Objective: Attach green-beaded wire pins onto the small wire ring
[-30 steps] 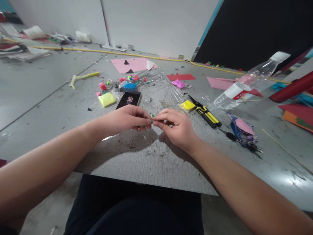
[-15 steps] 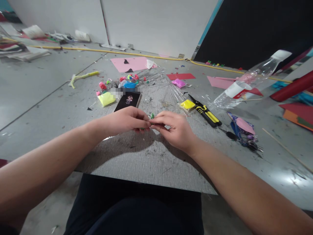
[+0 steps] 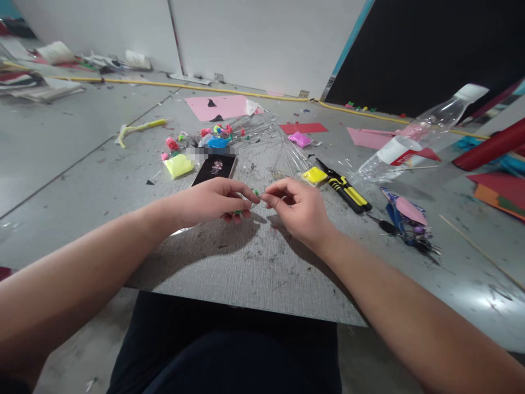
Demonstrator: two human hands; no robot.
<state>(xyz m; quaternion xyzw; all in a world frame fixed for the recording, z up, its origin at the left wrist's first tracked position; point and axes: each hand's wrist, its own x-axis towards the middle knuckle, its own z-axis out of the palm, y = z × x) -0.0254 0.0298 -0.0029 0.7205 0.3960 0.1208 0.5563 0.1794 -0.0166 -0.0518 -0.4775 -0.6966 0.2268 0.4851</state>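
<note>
Both hands meet over the middle of the grey board. The left hand has its grip pinched shut on a small green piece, fingertips curled under it. The right hand pinches thumb and forefinger together just right of that piece; what it holds is too fine to tell. Just beyond the left hand lies a black phone. Far right of the right hand sit a yellow lump and black-and-yellow cutters.
</note>
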